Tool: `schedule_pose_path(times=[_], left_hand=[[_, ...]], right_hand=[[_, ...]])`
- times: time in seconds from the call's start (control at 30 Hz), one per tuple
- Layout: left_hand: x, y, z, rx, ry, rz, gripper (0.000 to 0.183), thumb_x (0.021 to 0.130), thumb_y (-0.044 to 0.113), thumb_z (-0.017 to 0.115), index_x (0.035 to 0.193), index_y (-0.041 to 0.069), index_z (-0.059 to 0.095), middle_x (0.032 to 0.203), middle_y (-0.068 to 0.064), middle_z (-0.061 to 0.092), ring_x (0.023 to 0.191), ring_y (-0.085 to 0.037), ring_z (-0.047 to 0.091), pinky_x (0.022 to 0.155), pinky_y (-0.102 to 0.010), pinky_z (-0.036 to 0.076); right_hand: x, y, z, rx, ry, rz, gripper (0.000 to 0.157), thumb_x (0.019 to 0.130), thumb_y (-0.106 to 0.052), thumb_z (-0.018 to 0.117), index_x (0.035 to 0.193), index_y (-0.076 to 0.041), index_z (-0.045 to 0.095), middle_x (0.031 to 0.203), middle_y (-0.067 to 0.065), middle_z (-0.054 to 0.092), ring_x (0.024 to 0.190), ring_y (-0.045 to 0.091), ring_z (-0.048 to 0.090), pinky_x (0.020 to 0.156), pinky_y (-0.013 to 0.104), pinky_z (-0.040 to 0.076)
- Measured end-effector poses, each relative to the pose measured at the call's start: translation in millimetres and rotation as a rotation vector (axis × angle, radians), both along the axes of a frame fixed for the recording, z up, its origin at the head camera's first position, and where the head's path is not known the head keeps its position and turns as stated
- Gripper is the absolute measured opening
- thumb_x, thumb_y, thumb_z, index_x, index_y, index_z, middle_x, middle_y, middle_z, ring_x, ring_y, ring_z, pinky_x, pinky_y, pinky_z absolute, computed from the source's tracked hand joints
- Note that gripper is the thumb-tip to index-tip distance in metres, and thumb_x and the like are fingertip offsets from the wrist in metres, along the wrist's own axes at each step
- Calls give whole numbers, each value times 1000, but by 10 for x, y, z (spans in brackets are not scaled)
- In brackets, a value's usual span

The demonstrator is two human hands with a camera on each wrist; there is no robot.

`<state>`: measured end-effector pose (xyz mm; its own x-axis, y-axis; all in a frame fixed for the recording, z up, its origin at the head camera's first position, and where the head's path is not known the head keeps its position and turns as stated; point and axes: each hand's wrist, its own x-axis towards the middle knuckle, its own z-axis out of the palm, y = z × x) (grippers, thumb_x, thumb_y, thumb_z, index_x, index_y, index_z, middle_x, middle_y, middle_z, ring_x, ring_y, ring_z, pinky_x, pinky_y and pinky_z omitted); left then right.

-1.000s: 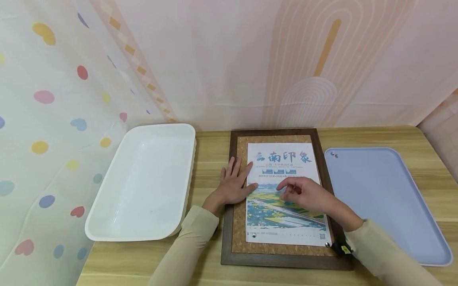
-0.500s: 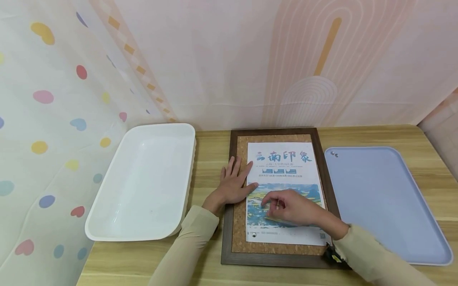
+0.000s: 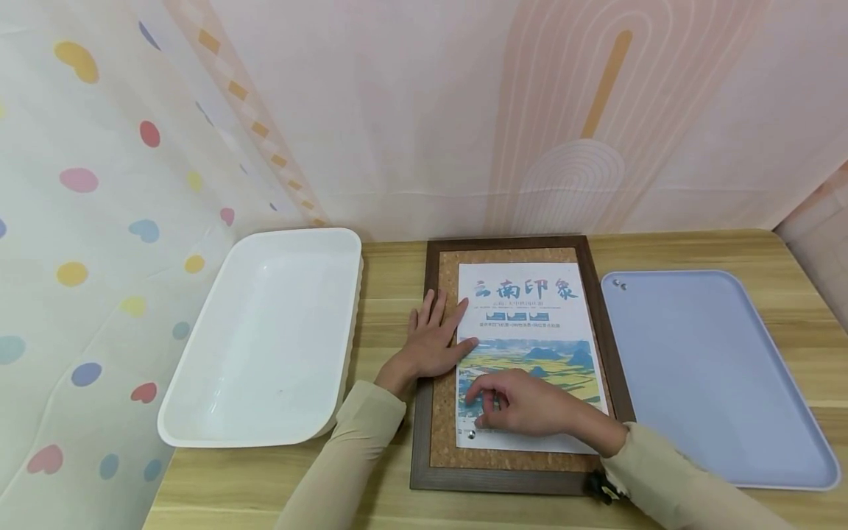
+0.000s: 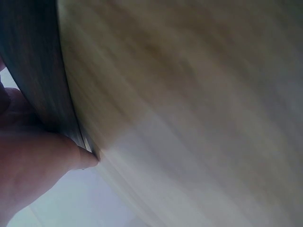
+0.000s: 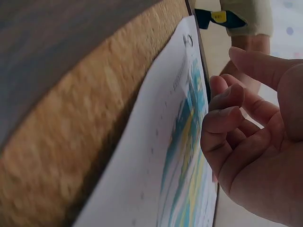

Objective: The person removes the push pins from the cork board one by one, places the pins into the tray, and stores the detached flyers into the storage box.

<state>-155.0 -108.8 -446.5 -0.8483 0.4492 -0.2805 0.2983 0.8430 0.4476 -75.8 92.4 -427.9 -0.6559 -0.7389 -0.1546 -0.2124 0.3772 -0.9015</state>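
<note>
A printed poster [image 3: 523,294] with a landscape picture lies on a cork board [image 3: 448,434] in a dark brown frame [image 3: 497,482]. My left hand [image 3: 433,346] rests with fingers spread over the frame's left side, thumb on the poster's edge. In the left wrist view a finger [image 4: 85,158] reaches past the frame's edge. My right hand [image 3: 523,405] hovers over the poster's lower left, holding nothing. Its thumb [image 5: 260,66] and index finger are parted and the other fingers curl. A silver thumbtack [image 3: 472,434] sits in the poster's lower left corner, just below the thumb.
At left stands a deep white tray [image 3: 265,346]. A pale blue tray [image 3: 715,368] lies at right, with several silver thumbtacks [image 3: 619,285] in its far left corner. A patterned curtain [image 3: 424,110] hangs behind the wooden table [image 3: 391,280].
My right hand has moved left and toward me across the poster, to the lower left thumbtack. The lower right thumbtack is now hidden behind the sleeve. My left hand has stayed put.
</note>
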Motion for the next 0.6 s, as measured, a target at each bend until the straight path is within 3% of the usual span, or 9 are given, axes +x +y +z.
schedule_pose_path(times=[0.6], left_hand=[[2,-14,0,27,-11,-5,73,101,52,44,161,25,11,166,-11,-14,150,-29,-22,118,-60,-8]], right_hand=[[75,-74,-69,22,-28,35,19,92,-16,72,111,-13,69,75,-8,60,60,3,53,62,22,48]])
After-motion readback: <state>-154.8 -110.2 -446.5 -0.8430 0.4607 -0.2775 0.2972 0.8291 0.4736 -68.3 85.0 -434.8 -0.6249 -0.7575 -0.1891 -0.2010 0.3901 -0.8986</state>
